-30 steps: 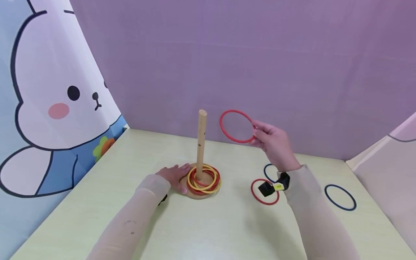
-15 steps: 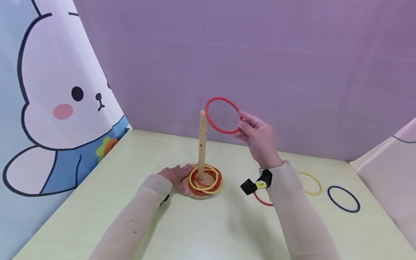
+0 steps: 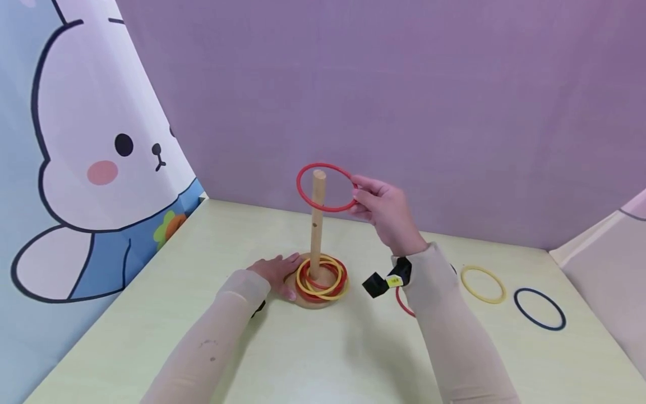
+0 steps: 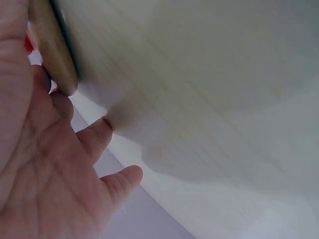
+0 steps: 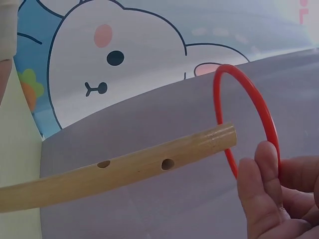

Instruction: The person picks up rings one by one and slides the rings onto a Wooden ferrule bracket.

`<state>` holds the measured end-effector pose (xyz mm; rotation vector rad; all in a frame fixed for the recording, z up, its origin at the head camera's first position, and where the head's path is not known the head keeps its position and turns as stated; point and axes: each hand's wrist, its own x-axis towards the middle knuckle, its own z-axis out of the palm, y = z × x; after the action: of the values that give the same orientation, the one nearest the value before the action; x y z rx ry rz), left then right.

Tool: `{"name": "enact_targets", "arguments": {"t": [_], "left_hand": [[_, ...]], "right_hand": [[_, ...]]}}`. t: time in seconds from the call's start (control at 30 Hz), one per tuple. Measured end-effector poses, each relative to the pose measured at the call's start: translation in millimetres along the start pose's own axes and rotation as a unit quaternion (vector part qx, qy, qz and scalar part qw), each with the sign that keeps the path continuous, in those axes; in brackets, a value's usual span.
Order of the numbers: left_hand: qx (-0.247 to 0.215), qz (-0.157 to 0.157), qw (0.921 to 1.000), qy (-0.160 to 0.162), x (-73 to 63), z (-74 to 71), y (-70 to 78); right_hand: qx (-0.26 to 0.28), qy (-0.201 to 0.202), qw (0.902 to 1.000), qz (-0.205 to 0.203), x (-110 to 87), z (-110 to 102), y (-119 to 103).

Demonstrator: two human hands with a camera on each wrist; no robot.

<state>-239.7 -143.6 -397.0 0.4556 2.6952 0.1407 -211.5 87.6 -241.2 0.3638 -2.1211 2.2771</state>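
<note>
My right hand [image 3: 386, 213] pinches the right side of a red ring [image 3: 328, 209], held tilted at the top of the wooden peg [image 3: 316, 235]. Both the head and right wrist views show the peg's tip inside the ring's outline. The peg rises from a round wooden base [image 3: 309, 304], where several red and yellow rings [image 3: 323, 295] lie around its foot. At the base's left edge rests my left hand [image 3: 275, 273], fingers spread. In the left wrist view, some of its fingers [image 4: 119, 185] extend past the edge of the wooden base [image 4: 56, 50].
On the right of the pale table [image 3: 303, 359] lie a yellow ring [image 3: 483, 284] and a dark blue ring [image 3: 539, 309]. My right sleeve [image 3: 449, 325] partly covers another red ring [image 3: 401, 303]. A purple backdrop [image 3: 383, 101] stands behind, with a cartoon-printed sheet [image 3: 70, 146] at left.
My right hand has carried the red ring leftward, from right of the peg to around its tip, and the ring now lies flatter. My left hand stays at the base.
</note>
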Motion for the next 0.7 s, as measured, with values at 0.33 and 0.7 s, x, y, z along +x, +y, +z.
{"name": "enact_targets", "arguments": {"t": [0.33, 0.7], "left_hand": [[-0.011, -0.011, 0.9999, -0.006, -1.6, -3.5, 1.8], [-0.018, -0.028, 0.9993, -0.015, 0.2, -2.4, 1.5]], "right_hand": [[-0.01, -0.032, 0.9982, 0.049, 2.6, -4.7, -1.4], [-0.01, -0.061, 0.9933, 0.098, 3.6, -8.7, 3.6]]}}
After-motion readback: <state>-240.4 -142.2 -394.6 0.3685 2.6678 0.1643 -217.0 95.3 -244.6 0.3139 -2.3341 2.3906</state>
